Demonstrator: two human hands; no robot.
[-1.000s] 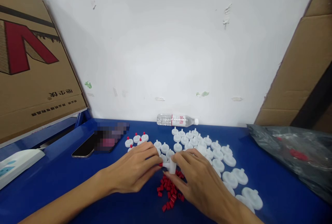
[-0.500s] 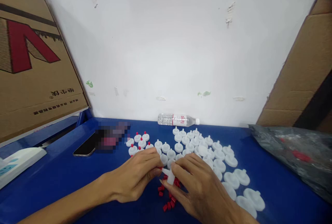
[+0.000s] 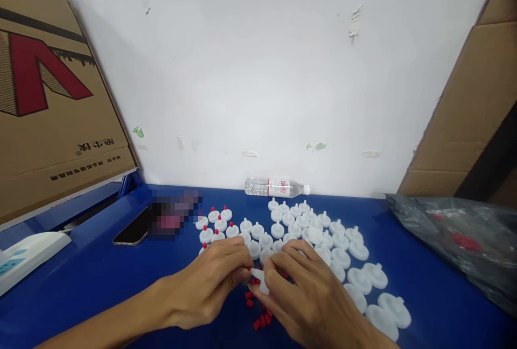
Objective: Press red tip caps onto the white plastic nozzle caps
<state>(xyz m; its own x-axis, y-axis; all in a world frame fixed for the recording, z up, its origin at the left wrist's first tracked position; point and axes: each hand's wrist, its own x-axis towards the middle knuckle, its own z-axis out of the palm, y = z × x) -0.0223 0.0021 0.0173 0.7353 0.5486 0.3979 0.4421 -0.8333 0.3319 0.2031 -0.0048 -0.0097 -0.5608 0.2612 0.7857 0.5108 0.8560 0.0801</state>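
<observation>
well, white wall [image 3: 258, 79] behind, left hand [image 3: 214, 281] pinches red cap [image 3: 249, 268], right hand [image 3: 309, 292] white piece [image 3: 264, 285], above the blue tabletop [image 3: 92, 273].

The left forearm [image 3: 109, 314] slants up from the lower left to the left hand [image 3: 210, 281], its fingers curled into a pinch. Opposite, the right hand [image 3: 311, 290] grips with bent fingers (thumb lowermost), both backs facing up.

Light bright and diffuse, source out of frame; wall [image 3: 262, 79] brightest mid-span, greyer at left; white discs [image 3: 277, 230] near washed-out, fine detail soft; blue table [image 3: 97, 279] darker; wide-angle stretch both sides; 1 pixelated patch [image 3: 173, 215] beside phone [image 3: 131, 229].
</observation>
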